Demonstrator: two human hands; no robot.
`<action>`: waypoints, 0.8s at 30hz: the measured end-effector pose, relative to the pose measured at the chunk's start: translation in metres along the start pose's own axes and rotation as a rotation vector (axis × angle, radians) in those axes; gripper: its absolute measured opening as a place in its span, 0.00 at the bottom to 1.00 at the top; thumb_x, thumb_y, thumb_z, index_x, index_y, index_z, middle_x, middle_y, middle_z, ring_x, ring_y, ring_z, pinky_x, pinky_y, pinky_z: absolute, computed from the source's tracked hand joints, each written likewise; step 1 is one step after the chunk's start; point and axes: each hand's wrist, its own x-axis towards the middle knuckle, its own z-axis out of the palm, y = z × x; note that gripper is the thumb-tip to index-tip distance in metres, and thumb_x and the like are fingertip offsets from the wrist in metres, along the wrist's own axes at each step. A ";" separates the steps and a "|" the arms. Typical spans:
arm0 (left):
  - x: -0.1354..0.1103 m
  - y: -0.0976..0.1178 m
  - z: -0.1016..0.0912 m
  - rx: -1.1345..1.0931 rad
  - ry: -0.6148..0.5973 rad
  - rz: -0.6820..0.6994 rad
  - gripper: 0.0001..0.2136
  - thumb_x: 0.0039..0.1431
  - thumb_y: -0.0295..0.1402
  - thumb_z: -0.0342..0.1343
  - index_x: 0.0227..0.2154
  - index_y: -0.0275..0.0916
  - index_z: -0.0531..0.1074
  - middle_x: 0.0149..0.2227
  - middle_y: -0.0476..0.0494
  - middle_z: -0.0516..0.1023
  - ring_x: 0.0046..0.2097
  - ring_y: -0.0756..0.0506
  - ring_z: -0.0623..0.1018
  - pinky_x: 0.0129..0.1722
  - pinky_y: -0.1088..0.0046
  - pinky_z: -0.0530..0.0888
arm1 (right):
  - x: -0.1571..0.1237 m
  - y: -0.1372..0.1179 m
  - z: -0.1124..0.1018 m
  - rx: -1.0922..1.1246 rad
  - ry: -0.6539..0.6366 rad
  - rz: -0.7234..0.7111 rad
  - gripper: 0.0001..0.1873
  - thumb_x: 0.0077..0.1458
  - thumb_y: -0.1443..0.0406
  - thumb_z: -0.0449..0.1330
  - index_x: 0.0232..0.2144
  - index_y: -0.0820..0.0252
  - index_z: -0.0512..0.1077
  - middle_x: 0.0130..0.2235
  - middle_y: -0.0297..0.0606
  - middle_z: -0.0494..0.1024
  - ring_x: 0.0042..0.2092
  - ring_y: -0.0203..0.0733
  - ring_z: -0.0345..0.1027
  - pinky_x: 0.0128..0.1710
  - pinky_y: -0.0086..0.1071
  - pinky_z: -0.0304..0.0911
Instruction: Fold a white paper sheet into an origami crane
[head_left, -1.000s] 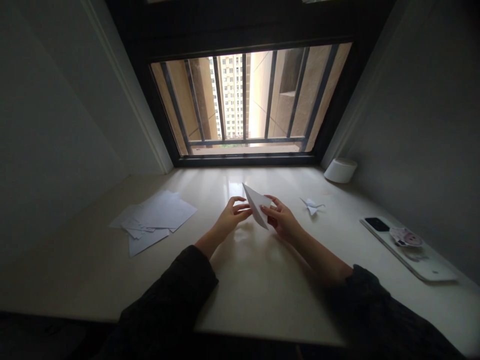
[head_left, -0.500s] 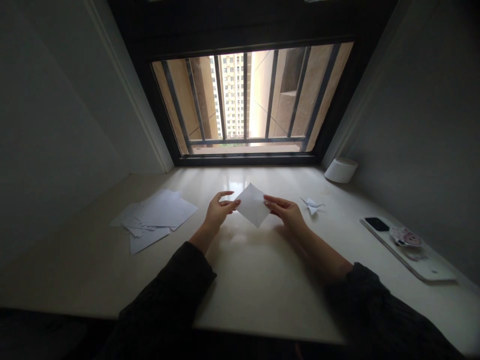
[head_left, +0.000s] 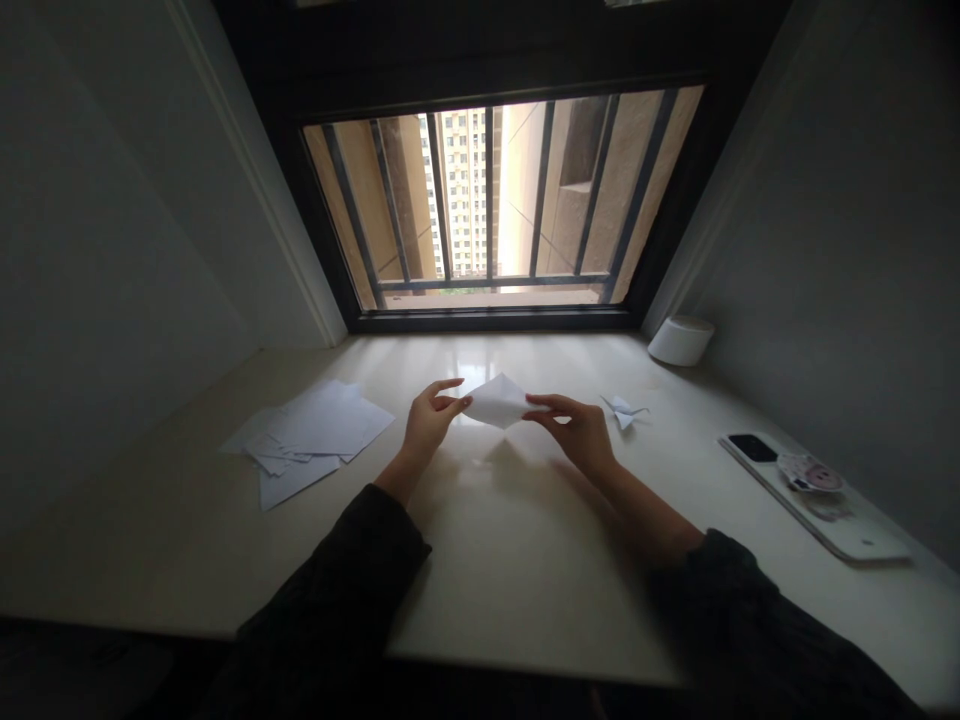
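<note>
By the dark-framed, barred window (head_left: 487,210), we hold a diamond-shaped piece of white paper (head_left: 500,402) above the glossy, pale worktop (head_left: 510,580).
The fingers of our left hand (head_left: 430,422) and right hand (head_left: 586,432) pinch narrowly at its opposite side corners; loose white paper sheets (head_left: 330,420) lie to the left, a small white paper crane (head_left: 624,412) just beside our right hand, a white phone (head_left: 862,540) farther right.
</note>
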 end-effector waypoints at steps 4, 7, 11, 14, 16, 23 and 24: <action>-0.002 0.007 -0.001 -0.169 -0.079 -0.256 0.26 0.43 0.50 0.61 0.43 0.38 0.73 0.40 0.39 0.77 0.41 0.43 0.76 0.36 0.71 0.72 | -0.003 -0.007 -0.004 -0.150 0.072 -0.269 0.09 0.52 0.60 0.61 0.38 0.49 0.77 0.36 0.34 0.81 0.35 0.44 0.75 0.34 0.34 0.68; -0.005 0.012 -0.001 -0.409 -0.293 -0.496 0.28 0.44 0.50 0.61 0.44 0.36 0.70 0.45 0.33 0.74 0.46 0.39 0.76 0.42 0.65 0.73 | -0.003 -0.009 -0.006 -0.187 0.084 -0.475 0.10 0.54 0.64 0.60 0.40 0.49 0.76 0.37 0.33 0.81 0.35 0.41 0.76 0.34 0.32 0.68; -0.007 0.013 0.004 -0.522 -0.328 -0.472 0.22 0.45 0.42 0.64 0.43 0.37 0.70 0.42 0.37 0.76 0.43 0.43 0.77 0.48 0.66 0.72 | -0.004 -0.010 -0.006 -0.196 0.065 -0.571 0.14 0.54 0.67 0.59 0.43 0.48 0.74 0.40 0.32 0.80 0.39 0.40 0.75 0.38 0.32 0.70; -0.008 0.013 0.009 -0.576 -0.189 -0.348 0.16 0.44 0.35 0.66 0.36 0.36 0.71 0.39 0.42 0.77 0.41 0.47 0.77 0.51 0.69 0.70 | -0.004 -0.013 -0.004 -0.147 0.017 -0.523 0.14 0.53 0.66 0.61 0.43 0.47 0.74 0.43 0.32 0.79 0.42 0.41 0.75 0.42 0.35 0.70; -0.008 0.014 0.013 -0.620 -0.133 -0.279 0.13 0.42 0.31 0.66 0.32 0.35 0.71 0.37 0.44 0.77 0.41 0.49 0.77 0.51 0.70 0.69 | -0.005 -0.016 0.000 -0.055 0.005 -0.429 0.13 0.50 0.63 0.63 0.41 0.48 0.75 0.45 0.35 0.78 0.44 0.44 0.74 0.45 0.38 0.69; -0.015 0.013 0.027 -0.668 -0.113 -0.187 0.16 0.36 0.25 0.67 0.27 0.36 0.65 0.29 0.50 0.76 0.36 0.52 0.76 0.46 0.74 0.70 | -0.003 -0.014 0.021 0.467 0.115 0.151 0.17 0.38 0.55 0.68 0.25 0.59 0.68 0.45 0.42 0.76 0.38 0.44 0.74 0.34 0.38 0.71; -0.016 0.012 0.028 -0.665 -0.120 -0.180 0.17 0.36 0.25 0.67 0.28 0.36 0.65 0.28 0.51 0.76 0.35 0.52 0.76 0.45 0.74 0.70 | -0.003 -0.013 0.022 0.537 0.112 0.212 0.19 0.37 0.55 0.69 0.25 0.59 0.66 0.43 0.42 0.76 0.36 0.43 0.74 0.34 0.37 0.71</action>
